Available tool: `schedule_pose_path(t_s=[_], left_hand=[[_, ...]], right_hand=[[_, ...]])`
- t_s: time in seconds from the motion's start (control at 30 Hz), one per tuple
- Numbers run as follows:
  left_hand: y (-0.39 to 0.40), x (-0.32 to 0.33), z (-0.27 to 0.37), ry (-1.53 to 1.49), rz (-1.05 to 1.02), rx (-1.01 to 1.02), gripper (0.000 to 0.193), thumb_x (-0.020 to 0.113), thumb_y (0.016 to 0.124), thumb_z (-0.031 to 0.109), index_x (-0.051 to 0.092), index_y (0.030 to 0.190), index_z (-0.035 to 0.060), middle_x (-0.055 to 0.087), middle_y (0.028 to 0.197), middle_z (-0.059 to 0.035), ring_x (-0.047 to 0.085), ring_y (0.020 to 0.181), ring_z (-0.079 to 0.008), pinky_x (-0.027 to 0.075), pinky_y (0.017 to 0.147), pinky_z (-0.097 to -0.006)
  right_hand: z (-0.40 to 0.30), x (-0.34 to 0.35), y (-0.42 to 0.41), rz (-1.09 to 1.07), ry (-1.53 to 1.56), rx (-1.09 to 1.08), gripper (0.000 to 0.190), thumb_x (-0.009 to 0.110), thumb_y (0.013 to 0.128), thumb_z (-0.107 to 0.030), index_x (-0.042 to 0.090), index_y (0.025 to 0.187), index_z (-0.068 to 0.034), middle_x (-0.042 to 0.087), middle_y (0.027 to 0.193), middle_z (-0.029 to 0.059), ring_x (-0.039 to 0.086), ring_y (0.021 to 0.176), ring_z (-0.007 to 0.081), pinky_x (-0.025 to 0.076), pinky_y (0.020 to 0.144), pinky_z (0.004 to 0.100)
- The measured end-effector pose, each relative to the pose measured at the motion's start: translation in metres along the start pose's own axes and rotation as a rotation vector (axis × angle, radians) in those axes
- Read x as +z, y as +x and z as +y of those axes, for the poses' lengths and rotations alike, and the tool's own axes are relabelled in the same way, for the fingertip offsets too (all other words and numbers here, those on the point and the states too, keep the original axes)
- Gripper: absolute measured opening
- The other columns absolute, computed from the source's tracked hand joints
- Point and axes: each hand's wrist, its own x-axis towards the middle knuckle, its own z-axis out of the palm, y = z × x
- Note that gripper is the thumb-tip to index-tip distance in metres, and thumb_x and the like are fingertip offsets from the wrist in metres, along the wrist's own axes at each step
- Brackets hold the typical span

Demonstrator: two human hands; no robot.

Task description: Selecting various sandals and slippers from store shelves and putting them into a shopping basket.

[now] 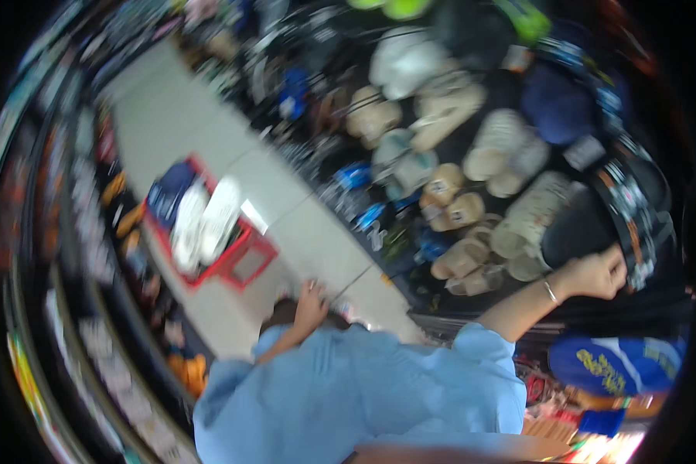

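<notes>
My right hand [600, 272] reaches out to the right, its fingers curled at a black cap or similar black item [577, 226] beside a strip of tags [629, 226]. Blur hides whether it grips anything. A thin bracelet circles that wrist. My left hand [312, 304] hangs low before my body, fingers loosely bent and apart, with nothing visible in it. Pale patterned clogs [528, 220] and beige sandals [461, 261] lie to the left of my right hand. On the floor a red plastic basket [249, 255] holds white shoes [206, 223] and a dark blue cap [174, 194].
Several pairs of shoes and a navy cap [559, 104] fill the dark display on the right. Stocked shelves [116, 342] line the left side. A tiled aisle floor [290, 203] runs between them. A blue item with yellow print [597, 365] lies at lower right.
</notes>
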Motion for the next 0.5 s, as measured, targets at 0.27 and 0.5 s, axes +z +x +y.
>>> schedule_pose_path(t_s=[0.27, 0.5], left_hand=[[0.019, -0.057, -0.049, -0.084, 0.269, -0.108, 0.035, 0.057, 0.072, 0.002, 0.049, 0.106, 0.0014, 0.042, 0.115, -0.0211, 0.046, 0.107, -0.0386, 0.038, 0.093, -0.0409], [-0.012, -0.174, -0.144, -0.136, 0.323, -0.210, 0.032, 0.056, 0.074, 0.004, 0.050, 0.105, 0.0008, 0.043, 0.115, -0.0207, 0.045, 0.108, -0.0370, 0.037, 0.094, -0.0414]], right_hand=[[-0.122, -0.030, -0.074, -0.435, 0.311, 0.206, 0.017, 0.056, 0.081, -0.006, 0.066, 0.078, 0.008, 0.062, 0.070, 0.0091, 0.050, 0.060, 0.0123, 0.039, 0.054, 0.0265], [-0.219, -0.003, -0.225, -1.072, 0.495, 0.314, 0.012, 0.059, 0.085, -0.008, 0.059, 0.074, -0.004, 0.047, 0.069, -0.0051, 0.037, 0.061, 0.0041, 0.029, 0.053, 0.0196]])
